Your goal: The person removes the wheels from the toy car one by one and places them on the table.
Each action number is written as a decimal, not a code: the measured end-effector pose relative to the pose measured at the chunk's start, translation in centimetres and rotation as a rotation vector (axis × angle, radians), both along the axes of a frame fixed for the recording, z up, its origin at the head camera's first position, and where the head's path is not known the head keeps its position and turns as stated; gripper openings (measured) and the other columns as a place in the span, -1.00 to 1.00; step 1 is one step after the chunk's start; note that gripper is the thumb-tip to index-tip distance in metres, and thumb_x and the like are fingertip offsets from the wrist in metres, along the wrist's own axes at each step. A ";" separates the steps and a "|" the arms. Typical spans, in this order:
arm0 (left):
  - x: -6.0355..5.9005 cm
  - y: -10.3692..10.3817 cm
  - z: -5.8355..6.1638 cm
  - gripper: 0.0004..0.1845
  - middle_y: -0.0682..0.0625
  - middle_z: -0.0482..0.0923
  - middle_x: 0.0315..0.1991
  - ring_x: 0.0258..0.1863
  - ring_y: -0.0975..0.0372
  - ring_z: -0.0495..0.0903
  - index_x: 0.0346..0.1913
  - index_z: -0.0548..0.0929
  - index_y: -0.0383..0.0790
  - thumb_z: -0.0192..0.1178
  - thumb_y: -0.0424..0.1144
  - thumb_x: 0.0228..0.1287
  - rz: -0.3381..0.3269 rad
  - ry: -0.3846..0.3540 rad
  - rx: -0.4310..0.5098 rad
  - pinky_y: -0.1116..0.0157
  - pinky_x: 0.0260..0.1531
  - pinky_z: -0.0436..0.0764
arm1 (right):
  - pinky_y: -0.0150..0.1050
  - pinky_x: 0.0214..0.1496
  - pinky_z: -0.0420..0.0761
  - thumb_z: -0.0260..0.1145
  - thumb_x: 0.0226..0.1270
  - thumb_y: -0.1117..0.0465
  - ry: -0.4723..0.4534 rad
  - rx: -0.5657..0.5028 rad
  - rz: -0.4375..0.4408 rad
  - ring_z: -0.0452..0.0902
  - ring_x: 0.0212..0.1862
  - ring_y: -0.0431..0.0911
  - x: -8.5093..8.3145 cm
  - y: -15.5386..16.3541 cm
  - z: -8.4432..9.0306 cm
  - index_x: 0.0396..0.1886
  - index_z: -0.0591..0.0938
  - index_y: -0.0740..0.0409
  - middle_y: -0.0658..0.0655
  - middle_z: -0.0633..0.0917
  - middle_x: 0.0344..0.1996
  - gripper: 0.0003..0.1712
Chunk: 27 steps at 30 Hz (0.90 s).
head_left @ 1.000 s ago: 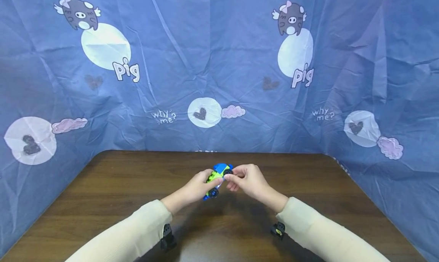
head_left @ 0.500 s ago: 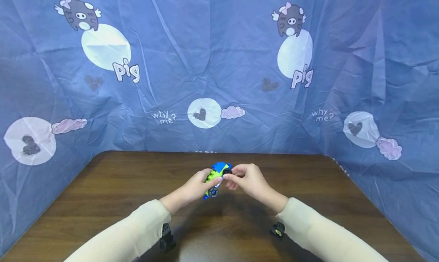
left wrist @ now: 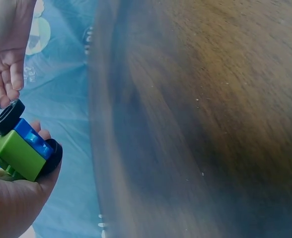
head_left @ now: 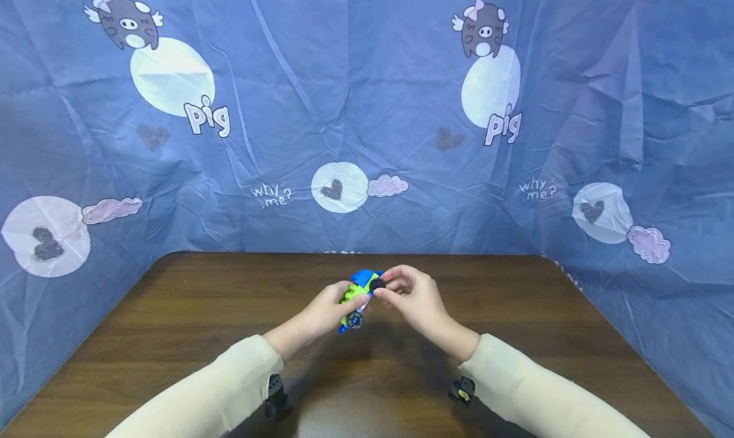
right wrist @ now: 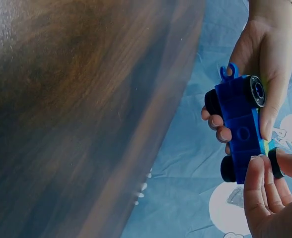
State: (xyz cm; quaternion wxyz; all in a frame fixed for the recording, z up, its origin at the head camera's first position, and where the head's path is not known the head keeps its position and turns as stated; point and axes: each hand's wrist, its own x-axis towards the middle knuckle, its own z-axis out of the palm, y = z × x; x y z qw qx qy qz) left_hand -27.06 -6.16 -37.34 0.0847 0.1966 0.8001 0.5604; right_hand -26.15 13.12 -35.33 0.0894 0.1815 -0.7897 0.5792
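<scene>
Toy car [head_left: 357, 296], blue and green brick build, black wheels: I am seeing it sitting mid-frame, lifted above the table [head_left: 172, 317]. Left hand [head_left: 327, 310] is curling around its body from the left. Right hand [head_left: 410, 298] is pinching the upper wheel [head_left: 376, 285]. Blue printed cloth [head_left: 367, 106] is filling the frame's upper half.

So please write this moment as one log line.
left hand: holds toy car | right hand: pinches black wheel on car | car above table
</scene>
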 end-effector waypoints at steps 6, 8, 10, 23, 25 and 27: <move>0.1 -0.4 -0.3 -0.58 -0.38 0.65 -0.10 -0.14 -0.01 0.68 0.05 0.43 -0.53 0.07 -0.14 0.46 -0.011 -0.037 0.028 0.30 -0.21 0.63 | -0.41 -0.41 0.61 0.40 0.19 0.37 0.018 -0.013 0.010 0.63 -0.48 -0.15 -0.3 0.5 -0.1 -0.16 0.60 0.42 0.37 0.72 -0.42 -0.74; 0.1 -0.6 -0.4 -0.56 -0.40 0.64 -0.08 -0.14 -0.01 0.68 0.07 0.42 -0.54 0.06 -0.14 0.46 -0.014 -0.052 0.044 0.30 -0.22 0.63 | -0.40 -0.40 0.62 0.39 0.19 0.38 0.011 -0.014 -0.005 0.63 -0.48 -0.15 -0.5 0.6 -0.1 -0.16 0.61 0.40 0.37 0.72 -0.41 -0.75; 0.1 -0.8 -0.5 -0.56 -0.42 0.62 -0.06 -0.12 -0.03 0.66 0.09 0.40 -0.55 0.04 -0.15 0.47 -0.015 -0.069 0.057 0.30 -0.21 0.63 | -0.38 -0.39 0.64 0.38 0.19 0.40 0.005 -0.016 -0.017 0.64 -0.47 -0.17 -0.6 0.7 0.0 -0.15 0.62 0.40 0.37 0.73 -0.41 -0.76; 0.3 -1.4 -0.5 -0.53 -0.26 0.65 -0.05 -0.22 0.25 0.59 0.15 0.44 -0.45 0.11 -0.12 0.41 0.086 -0.114 0.012 0.30 -0.15 0.57 | -0.24 -0.36 0.69 0.37 0.16 0.45 -0.090 -0.042 -0.082 0.64 -0.49 -0.14 -1.9 0.9 -0.8 -0.17 0.64 0.45 0.31 0.73 -0.47 -0.78; 0.3 -1.5 -0.5 -0.56 -0.27 0.65 -0.06 -0.24 0.27 0.59 0.14 0.45 -0.45 0.11 -0.13 0.41 0.102 -0.125 0.037 0.31 -0.16 0.57 | -0.22 -0.36 0.69 0.37 0.16 0.45 -0.114 -0.047 -0.099 0.65 -0.50 -0.12 -2.1 0.9 -0.8 -0.18 0.66 0.45 0.29 0.74 -0.48 -0.78; 0.4 -1.7 -0.5 -0.57 -0.31 0.64 -0.05 -0.27 0.29 0.59 0.13 0.45 -0.46 0.10 -0.15 0.41 0.110 -0.133 0.061 0.31 -0.19 0.57 | -0.21 -0.36 0.69 0.37 0.16 0.45 -0.141 -0.057 -0.110 0.66 -0.50 -0.10 -2.3 0.8 -0.9 -0.18 0.67 0.45 0.28 0.74 -0.48 -0.78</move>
